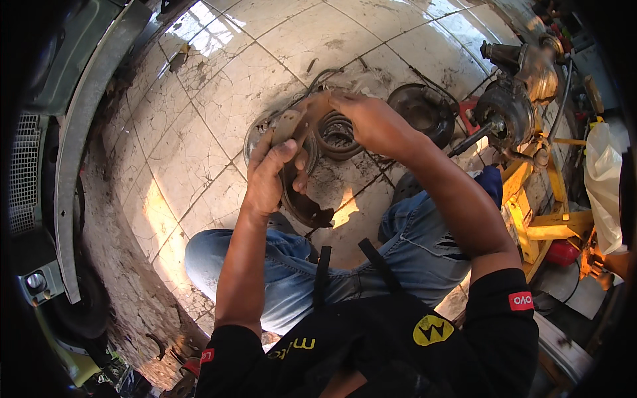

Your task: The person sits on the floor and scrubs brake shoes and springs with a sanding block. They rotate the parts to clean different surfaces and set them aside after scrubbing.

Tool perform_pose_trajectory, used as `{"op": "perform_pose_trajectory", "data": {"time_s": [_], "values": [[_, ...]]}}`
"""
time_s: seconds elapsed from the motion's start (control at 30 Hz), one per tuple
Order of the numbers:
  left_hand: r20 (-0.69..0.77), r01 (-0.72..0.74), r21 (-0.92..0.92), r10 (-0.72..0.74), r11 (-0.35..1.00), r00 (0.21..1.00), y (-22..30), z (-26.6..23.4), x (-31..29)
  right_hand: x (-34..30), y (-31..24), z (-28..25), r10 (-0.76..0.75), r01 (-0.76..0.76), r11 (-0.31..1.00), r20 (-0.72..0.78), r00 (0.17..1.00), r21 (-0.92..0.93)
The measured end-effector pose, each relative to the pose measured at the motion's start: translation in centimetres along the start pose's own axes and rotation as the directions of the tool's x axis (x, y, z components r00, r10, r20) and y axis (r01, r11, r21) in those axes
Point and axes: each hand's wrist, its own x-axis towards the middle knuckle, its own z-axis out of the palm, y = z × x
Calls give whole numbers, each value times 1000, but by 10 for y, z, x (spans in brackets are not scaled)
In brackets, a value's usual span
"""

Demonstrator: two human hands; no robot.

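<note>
My left hand is closed around a curved, rusty brake shoe, thumb across its middle. The shoe is held up over the tiled floor, its lower end bending toward my lap. My right hand reaches across to the shoe's upper end, its fingers curled against it; the fingertips are partly hidden. Behind the shoe, a stack of round metal rings lies on the floor. A paler round metal part is mostly covered by my left hand.
A dark round plate lies beyond my right forearm. Farther right, a greasy axle housing rests by a yellow metal stand, near a white plastic bag. A vehicle bumper edges the left side. A thin cable lies on the floor.
</note>
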Motion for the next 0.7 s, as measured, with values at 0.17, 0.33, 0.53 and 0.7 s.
{"op": "perform_pose_trajectory", "data": {"time_s": [0.17,0.33,0.53,0.7], "values": [[52,-58,-3,58,998,997,-6,1,6,-2,-7,-13,229,-234,886,59,972,401],[78,-71,-55,75,996,994,-5,4,4,-10,-10,-5,283,-165,732,-75,956,661],[91,-30,-80,37,996,995,0,1,-3,-13,-2,4,63,-26,966,-134,989,258],[54,-2,-48,5,999,999,-1,-5,-7,-6,1,-1,-139,132,986,-67,988,-101]]}}
